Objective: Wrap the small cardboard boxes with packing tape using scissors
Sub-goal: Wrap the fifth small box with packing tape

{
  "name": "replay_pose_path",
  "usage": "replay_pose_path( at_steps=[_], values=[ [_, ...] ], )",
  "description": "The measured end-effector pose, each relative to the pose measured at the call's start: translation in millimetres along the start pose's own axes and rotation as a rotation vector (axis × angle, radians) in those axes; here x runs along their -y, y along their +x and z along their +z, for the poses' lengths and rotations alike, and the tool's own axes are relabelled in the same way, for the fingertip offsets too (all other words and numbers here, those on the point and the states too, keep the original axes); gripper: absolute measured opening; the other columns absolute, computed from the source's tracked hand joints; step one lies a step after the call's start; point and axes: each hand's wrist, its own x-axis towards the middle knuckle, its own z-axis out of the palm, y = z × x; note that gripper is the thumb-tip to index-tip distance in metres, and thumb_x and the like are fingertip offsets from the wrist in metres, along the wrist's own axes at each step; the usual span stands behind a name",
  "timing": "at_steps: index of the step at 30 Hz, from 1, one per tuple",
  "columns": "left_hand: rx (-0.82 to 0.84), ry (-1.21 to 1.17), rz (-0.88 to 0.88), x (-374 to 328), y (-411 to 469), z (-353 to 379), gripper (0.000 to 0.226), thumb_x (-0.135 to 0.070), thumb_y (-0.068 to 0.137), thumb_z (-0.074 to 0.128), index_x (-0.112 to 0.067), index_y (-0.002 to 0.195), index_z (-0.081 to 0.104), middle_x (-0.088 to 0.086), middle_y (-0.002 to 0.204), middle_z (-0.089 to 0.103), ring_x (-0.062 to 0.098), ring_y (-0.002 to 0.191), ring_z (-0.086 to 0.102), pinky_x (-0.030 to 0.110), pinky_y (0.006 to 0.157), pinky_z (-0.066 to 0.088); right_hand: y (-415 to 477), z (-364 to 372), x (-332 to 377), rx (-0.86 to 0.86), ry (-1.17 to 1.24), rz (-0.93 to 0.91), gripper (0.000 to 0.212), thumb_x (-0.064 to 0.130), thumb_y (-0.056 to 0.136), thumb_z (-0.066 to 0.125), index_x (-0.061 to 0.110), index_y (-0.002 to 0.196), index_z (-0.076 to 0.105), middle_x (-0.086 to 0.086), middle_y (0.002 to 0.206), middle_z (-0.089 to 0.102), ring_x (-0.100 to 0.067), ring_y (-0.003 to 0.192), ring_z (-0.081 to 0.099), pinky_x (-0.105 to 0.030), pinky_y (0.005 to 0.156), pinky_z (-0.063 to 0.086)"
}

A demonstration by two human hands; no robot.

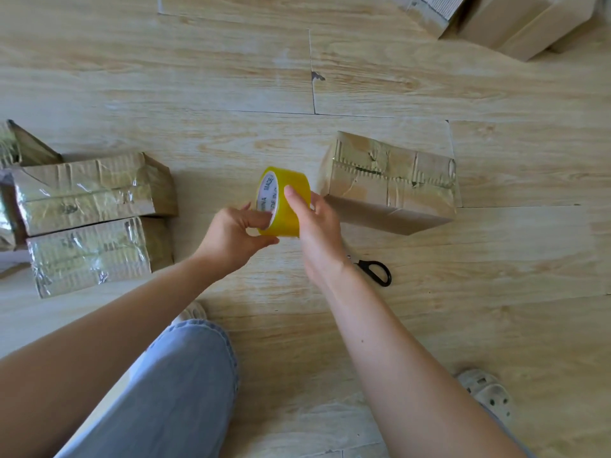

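Note:
A yellow roll of packing tape (pixel 287 185) is held above the wooden floor at the centre. My left hand (pixel 236 234) grips its lower edge, with fingers hooked into the white core. My right hand (pixel 315 223) holds the roll's outer band, thumb lying along the tape. Just right of the roll, a cardboard box (pixel 393 183) with tape across its top sits on the floor. Black-handled scissors (pixel 377 272) lie on the floor behind my right wrist, blades hidden by it.
Several tape-wrapped boxes (pixel 89 223) lie stacked at the left. Plain cardboard boxes (pixel 515 24) stand at the far right corner. My knee in blue jeans (pixel 172 385) and a pale clog (pixel 489 396) are at the bottom.

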Motion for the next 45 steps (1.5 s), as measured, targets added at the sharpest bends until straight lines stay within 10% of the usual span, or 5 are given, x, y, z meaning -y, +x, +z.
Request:
replay_pose_path(
  at_steps=[8, 16, 29, 34, 45],
  values=[
    [0.024, -0.217, -0.092, -14, 9, -10, 0.115, -0.049, 0.046, 0.085, -0.029, 0.143, 0.025, -0.003, 0.137, 0.038, 0.016, 0.122, 0.048, 0.032, 0.096, 0.047, -8, -13, 1, 0.245, 0.089, -0.062, 0.017, 0.022, 0.08, 0.069, 0.013, 0.094, 0.067, 0.001, 0.087, 0.069, -0.01, 0.084, 0.065, -0.024, 0.079, 0.049],
    [0.003, -0.095, 0.102, -14, 10, -4, 0.089, -0.024, 0.056, 0.09, -0.037, 0.129, 0.04, 0.0, 0.133, 0.038, 0.006, 0.117, 0.048, 0.013, 0.083, 0.05, -14, -9, 5, 0.096, -0.12, -0.098, 0.024, 0.031, 0.086, 0.069, 0.008, 0.092, 0.072, -0.014, 0.091, 0.072, -0.029, 0.089, 0.068, -0.037, 0.081, 0.056],
    [-0.026, 0.049, 0.146, -14, 10, -2, 0.09, -0.02, 0.057, 0.091, -0.028, 0.134, 0.045, 0.007, 0.136, 0.034, 0.021, 0.127, 0.042, 0.043, 0.101, 0.046, -11, -5, 22, 0.097, 0.068, 0.134, 0.028, 0.018, 0.06, 0.063, 0.012, 0.086, 0.057, -0.008, 0.085, 0.057, -0.022, 0.085, 0.055, -0.036, 0.079, 0.04],
    [-0.016, 0.179, 0.074, -13, 15, -14, 0.099, -0.027, 0.06, 0.089, -0.045, 0.141, 0.034, 0.007, 0.14, 0.034, 0.028, 0.128, 0.038, 0.053, 0.101, 0.042, -17, -10, 18, -0.014, -0.423, -0.373, 0.053, 0.011, 0.091, 0.065, 0.016, 0.14, 0.045, -0.002, 0.133, 0.054, -0.012, 0.119, 0.053, -0.025, 0.096, 0.046],
    [0.116, 0.134, -0.073, -24, 28, -20, 0.102, -0.047, 0.054, 0.084, -0.056, 0.14, 0.03, -0.004, 0.134, 0.041, 0.025, 0.126, 0.038, 0.047, 0.105, 0.039, -17, -19, 16, -0.09, -1.045, -1.018, 0.034, -0.012, 0.08, 0.062, -0.014, 0.115, 0.063, -0.026, 0.113, 0.066, -0.039, 0.096, 0.068, -0.041, 0.067, 0.058]
  ],
)
